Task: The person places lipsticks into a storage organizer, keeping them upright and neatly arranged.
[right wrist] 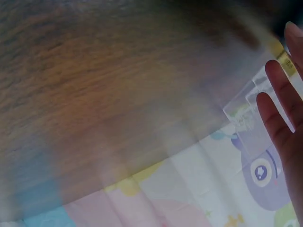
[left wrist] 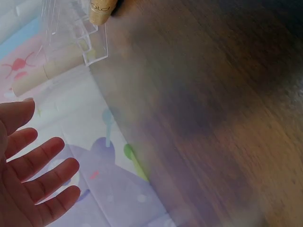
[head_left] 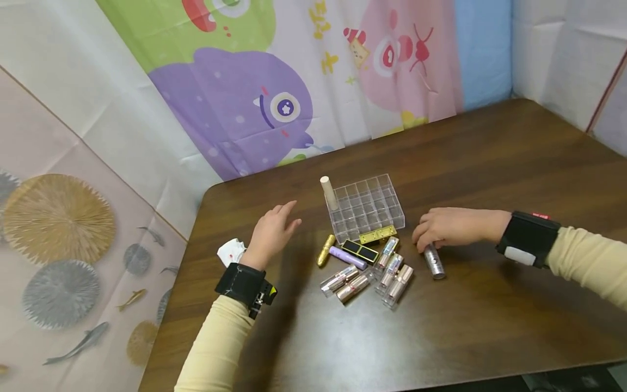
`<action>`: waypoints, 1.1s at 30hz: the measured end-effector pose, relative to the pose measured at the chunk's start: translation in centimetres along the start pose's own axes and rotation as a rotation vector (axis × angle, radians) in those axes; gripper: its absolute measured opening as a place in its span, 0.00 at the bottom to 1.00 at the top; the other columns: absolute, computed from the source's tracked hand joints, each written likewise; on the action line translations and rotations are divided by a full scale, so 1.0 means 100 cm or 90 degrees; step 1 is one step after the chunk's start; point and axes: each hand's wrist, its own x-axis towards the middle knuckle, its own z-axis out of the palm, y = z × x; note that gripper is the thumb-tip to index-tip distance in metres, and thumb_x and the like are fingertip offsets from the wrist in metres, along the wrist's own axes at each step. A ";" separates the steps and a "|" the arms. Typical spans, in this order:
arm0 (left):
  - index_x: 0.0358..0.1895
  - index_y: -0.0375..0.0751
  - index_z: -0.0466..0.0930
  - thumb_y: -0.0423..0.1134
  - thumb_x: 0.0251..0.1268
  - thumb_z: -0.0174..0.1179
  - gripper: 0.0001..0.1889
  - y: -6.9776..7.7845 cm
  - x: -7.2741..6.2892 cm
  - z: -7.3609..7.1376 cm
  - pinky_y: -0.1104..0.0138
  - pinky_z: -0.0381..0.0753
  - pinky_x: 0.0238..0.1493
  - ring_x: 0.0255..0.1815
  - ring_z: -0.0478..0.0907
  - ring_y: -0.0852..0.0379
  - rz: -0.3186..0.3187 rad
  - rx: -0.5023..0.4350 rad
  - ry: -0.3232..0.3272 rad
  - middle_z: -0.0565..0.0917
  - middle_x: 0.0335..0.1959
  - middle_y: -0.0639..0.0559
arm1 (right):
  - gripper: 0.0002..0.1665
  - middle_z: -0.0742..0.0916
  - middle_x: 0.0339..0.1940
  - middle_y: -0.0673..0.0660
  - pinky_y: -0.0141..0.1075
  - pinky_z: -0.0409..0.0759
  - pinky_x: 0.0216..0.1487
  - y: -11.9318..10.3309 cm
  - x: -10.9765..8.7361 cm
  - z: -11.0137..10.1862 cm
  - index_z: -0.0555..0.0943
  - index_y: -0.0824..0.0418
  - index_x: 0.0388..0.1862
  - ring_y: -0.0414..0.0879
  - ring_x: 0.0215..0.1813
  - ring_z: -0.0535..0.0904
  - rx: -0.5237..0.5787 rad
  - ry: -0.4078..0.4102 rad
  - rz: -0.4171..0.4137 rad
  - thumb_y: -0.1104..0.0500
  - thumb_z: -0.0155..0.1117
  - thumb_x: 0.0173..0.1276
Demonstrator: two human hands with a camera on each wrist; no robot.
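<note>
"My left sleeve (head_left: 213,348) sat closest; left hand (head_left: 271,234) hung relaxed, fingers spread."

"Right hand (head_left: 444,226)?"

"At the silver tube (head_left: 434,263), right of the clear organizer (head_left: 379,201). Couldn't tell if I was gripping it tbh."

Head camera looks forward-down over the table (head_left: 490,163); both wrist views (closer in) share the organizer (head_left: 366,206).

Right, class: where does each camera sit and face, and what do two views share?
Head: on the head, facing forward and down at the table; left hand and right hand show.
Left wrist: on that wrist, facing table and curtain; left fingers show.
Right wrist: on that wrist, facing table and curtain; right fingers show.
Both wrist views share the clear organizer.
</note>
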 end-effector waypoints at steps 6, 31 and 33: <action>0.61 0.38 0.68 0.40 0.62 0.58 0.25 -0.002 0.000 0.001 0.51 0.73 0.49 0.49 0.76 0.40 0.007 -0.004 0.015 0.78 0.51 0.38 | 0.22 0.83 0.39 0.44 0.39 0.73 0.39 0.001 -0.002 -0.002 0.81 0.51 0.37 0.41 0.38 0.74 0.004 -0.024 0.037 0.70 0.72 0.42; 0.60 0.38 0.69 0.38 0.60 0.59 0.24 0.001 -0.016 -0.005 0.52 0.73 0.49 0.50 0.76 0.43 0.021 -0.016 0.018 0.78 0.50 0.40 | 0.16 0.82 0.36 0.61 0.43 0.73 0.43 0.058 0.145 -0.106 0.80 0.70 0.44 0.51 0.38 0.75 0.129 0.009 0.355 0.66 0.61 0.55; 0.60 0.38 0.69 0.38 0.60 0.59 0.24 0.003 -0.020 -0.005 0.52 0.73 0.50 0.50 0.76 0.43 0.024 -0.021 0.020 0.79 0.50 0.40 | 0.15 0.82 0.35 0.61 0.43 0.73 0.43 0.060 0.156 -0.099 0.80 0.70 0.42 0.51 0.38 0.75 0.137 0.012 0.359 0.67 0.60 0.55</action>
